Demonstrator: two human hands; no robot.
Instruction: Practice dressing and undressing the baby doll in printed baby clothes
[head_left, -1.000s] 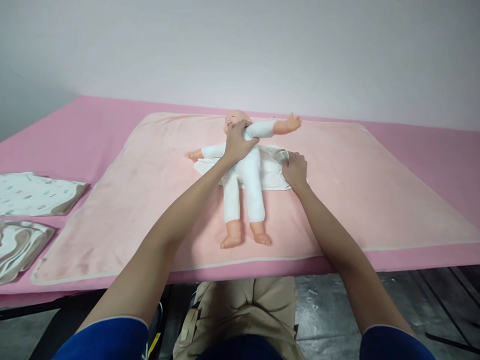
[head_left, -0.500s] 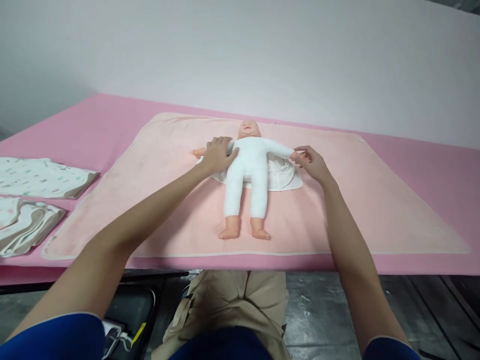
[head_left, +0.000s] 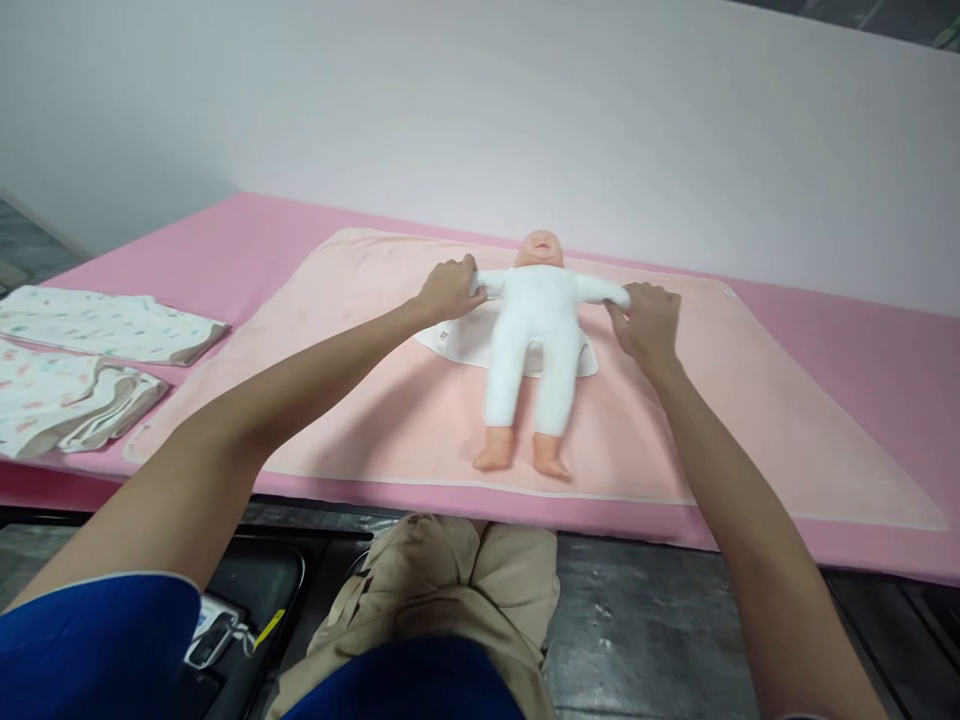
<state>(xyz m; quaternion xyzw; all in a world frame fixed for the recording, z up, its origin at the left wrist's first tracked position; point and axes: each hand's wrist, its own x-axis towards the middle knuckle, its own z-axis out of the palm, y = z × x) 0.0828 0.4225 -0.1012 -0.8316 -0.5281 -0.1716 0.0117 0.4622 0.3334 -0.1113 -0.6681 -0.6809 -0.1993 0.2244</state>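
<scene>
A baby doll (head_left: 540, 305) with a white cloth body and bare plastic head and feet lies face up, its arms spread out. My left hand (head_left: 448, 290) is closed around the end of the doll's arm on the left. On the other side my right hand (head_left: 649, 322) grips the opposite arm near its end, and the doll's own hands are hidden in my fingers. A white garment (head_left: 466, 342) is spread beneath the doll, mostly covered by its body. Under both lies a light pink blanket (head_left: 360, 400).
Folded printed baby clothes (head_left: 112, 325) with brown trim lie at the left, with another folded stack (head_left: 75, 395) nearer me. A pink sheet (head_left: 847, 340) covers the table, which meets a pale wall (head_left: 480, 120). Below its left front edge is a black chair (head_left: 277, 575) holding small items.
My left hand has moved from the doll's upper arm to its end. My right hand has tightened around the other arm. The view has shifted, and the doll appears further right.
</scene>
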